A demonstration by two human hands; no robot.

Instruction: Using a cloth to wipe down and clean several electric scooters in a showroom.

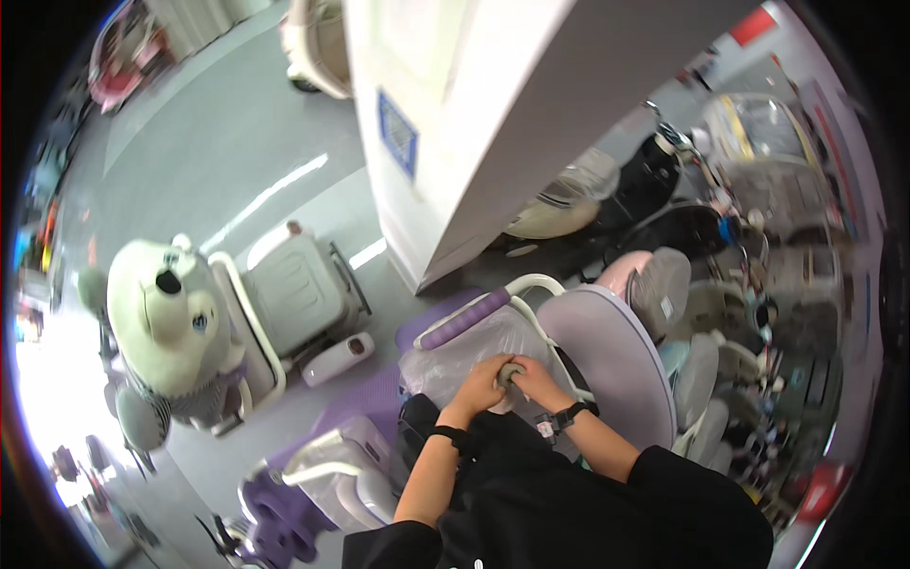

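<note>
My left hand [487, 384] and my right hand [538, 382] meet in front of my body, both on a small grey-beige ring-shaped thing [510, 373] that may be a roll of tape. Beneath them is a seat wrapped in clear plastic [441, 363], framed by a white tube with a ribbed purple grip [466, 318]. A black band circles each wrist, and a small tag or device with writing hangs near the right one. A pale lilac rounded panel [604, 348] stands just right of the seat.
A large plush bear [167, 313] sits on a grey-seated scooter [295, 291] at left. A white pillar [426, 142] rises ahead. Parked scooters crowd the right side, one with a black body [647, 174]. A purple and white vehicle [348, 469] stands at lower left.
</note>
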